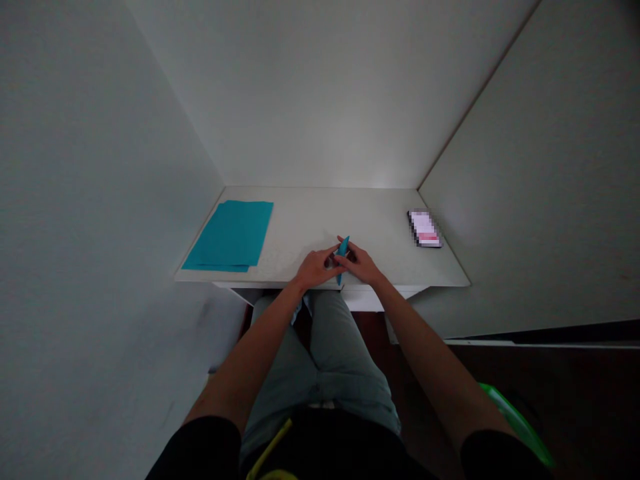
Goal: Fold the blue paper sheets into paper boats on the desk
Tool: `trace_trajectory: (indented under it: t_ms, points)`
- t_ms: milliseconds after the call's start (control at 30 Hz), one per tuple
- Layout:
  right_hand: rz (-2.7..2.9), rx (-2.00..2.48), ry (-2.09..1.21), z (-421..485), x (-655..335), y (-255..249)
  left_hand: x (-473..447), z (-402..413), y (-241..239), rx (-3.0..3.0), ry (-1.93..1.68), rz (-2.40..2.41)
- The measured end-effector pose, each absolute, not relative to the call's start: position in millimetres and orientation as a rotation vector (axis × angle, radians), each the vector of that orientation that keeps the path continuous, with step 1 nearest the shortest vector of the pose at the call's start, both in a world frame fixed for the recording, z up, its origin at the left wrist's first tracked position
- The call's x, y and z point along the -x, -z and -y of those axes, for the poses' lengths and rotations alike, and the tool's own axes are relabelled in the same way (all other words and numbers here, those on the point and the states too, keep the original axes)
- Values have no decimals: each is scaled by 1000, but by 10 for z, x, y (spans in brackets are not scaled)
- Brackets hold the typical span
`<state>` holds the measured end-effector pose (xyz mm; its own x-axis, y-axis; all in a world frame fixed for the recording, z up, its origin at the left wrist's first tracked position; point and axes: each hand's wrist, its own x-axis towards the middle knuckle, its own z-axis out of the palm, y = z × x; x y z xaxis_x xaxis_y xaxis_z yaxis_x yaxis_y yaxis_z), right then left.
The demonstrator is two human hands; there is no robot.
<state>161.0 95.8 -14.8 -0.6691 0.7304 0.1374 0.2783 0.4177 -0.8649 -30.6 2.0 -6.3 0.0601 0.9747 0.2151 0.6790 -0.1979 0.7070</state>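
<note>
A narrow piece of folded blue paper [343,248] is held between my two hands, just above the front edge of the white table [310,220]. My left hand [316,267] grips it from the left, with fingers and thumb closed on it. From the right, my right hand [361,263] pinches the same paper. The paper stands nearly upright in view, its pointed upper end showing beyond my fingers. My fingers cover its middle part. Further left on the table lie flat blue paper sheets [233,233], slightly out of line with one another.
A phone [425,229] with a lit, blurred screen lies at the table's right end. Walls [320,100] close in the table at the back and both sides. A green object [517,423] is low on the right, near the dark floor. My legs are under the table's front edge.
</note>
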Motion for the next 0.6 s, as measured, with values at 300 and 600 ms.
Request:
trace_trajectory:
  t_ms: [300,600]
  points:
    - [2090,837,-1242,-961,-1598,139,345,-45,56,-1819,-934,-1604]
    - [2067,844,-1227,-991,-1580,185,399,-95,118,-1771,-927,-1542]
